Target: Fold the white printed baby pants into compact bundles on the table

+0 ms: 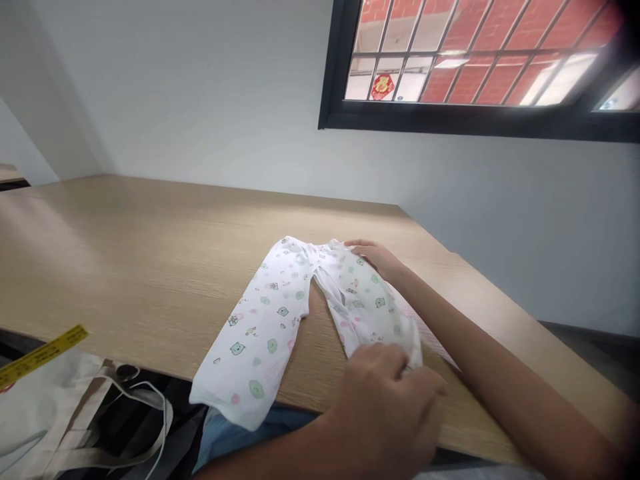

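Trousers (280, 313) — small, white, printed with little animals — lie flat on the table (125, 260), waistband away from the person, legs spread toward the near edge, one cuff hanging over it; the right hand (377, 257) rests flat and unclenched on the waistband corner; the left hand (385, 400) has its grip pinched on the cuff of the right-side leg. Judged from this, the work goes best with the waistband kept pinned while the cuff is drawn taut, so the cloth lies smooth. One pair of trousers, two hands; a yellow tape (40, 355) and a cloth bag (75, 413) sit below the edge.
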The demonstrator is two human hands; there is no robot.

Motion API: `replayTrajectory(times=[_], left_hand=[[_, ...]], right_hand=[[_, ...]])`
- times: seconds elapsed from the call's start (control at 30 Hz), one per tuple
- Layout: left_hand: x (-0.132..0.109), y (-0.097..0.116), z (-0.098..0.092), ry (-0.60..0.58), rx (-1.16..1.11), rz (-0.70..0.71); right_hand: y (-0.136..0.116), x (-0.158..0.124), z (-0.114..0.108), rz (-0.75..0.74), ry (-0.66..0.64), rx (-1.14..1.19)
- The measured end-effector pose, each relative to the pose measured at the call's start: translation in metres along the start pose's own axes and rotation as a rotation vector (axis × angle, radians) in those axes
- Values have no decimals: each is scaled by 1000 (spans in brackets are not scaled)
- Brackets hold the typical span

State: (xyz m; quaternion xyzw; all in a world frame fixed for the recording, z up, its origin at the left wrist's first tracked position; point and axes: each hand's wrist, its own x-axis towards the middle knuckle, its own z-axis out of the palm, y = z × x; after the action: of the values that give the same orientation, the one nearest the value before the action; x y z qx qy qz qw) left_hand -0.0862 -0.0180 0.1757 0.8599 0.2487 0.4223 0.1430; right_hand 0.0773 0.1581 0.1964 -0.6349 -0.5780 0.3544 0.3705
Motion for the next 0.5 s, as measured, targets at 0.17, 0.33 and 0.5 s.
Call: replayTrajectory(times=[0.17,0.33,0.5], left_hand=[[-30,-8,-78,113,-111,-283],[-79,-32,-128,84,113,-592],[-118,-68,-144,-13,296,-791]], right_hand=[[-37,-2,22,-140,-209,318],[-70,14,76,-209,-277,262],[-58,26,139,-198,-256,14]])
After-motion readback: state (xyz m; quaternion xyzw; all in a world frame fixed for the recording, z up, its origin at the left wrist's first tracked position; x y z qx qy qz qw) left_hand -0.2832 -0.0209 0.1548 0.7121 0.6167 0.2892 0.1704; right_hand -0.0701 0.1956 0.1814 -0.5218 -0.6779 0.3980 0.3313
